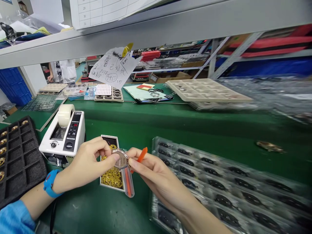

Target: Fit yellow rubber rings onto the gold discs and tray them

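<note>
My green bench (136, 130) carries a small box of gold rings (111, 175) right under my left hand (90, 164). Left of that hand sit the tape dispenser (63, 136) and a black foam tray (18, 156). Clear blister trays (219, 182) lie beneath and beyond my right hand (156, 177).

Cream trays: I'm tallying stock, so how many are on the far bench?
3. One large cream tray at right, one small tray below the hanging note, one at far left. Others may be hidden.

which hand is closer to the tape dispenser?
Left. The left hand is just right of the tape dispenser, nearly beside its front corner. The right hand is farther right, beyond the small round part both hands pinch.
</note>
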`<state>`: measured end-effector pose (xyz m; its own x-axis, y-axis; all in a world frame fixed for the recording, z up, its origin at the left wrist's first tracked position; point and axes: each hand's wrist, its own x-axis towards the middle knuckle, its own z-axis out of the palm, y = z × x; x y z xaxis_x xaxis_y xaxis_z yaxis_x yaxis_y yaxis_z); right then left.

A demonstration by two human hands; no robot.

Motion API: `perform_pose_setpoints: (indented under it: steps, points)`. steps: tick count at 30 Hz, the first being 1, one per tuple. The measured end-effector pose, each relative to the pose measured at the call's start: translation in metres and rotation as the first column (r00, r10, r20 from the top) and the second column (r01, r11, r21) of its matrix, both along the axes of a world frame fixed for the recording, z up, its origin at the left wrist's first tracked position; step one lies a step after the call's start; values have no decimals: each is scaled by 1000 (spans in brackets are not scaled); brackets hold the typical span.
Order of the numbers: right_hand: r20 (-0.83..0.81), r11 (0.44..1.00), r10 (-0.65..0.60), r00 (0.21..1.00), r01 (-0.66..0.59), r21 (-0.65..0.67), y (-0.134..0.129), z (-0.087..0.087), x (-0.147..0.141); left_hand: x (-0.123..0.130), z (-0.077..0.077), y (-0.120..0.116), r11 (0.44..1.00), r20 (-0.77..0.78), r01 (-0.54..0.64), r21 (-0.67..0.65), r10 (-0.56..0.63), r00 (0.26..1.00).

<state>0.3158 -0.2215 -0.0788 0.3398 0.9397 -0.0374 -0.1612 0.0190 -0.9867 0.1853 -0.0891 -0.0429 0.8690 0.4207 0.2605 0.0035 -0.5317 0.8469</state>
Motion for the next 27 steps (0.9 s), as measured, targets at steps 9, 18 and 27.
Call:
perform_pose_setpoints:
  steps: [9, 18, 27]
  points:
    - [45, 998, -60, 997, 60, 13, 2, 3, -1, -9, 8, 4, 780, 262, -350, 518, 245, 933]
    - [-213, 998, 35, 976, -23, 54, -1, -5, -13, -3, 1, -5, 932, 224, 74, 356, -162, 961]
    - [-183, 996, 38, 982, -23, 82, -4, -8, -17, -5, 4, -2, 925, 178, 175, 336, -245, 953]
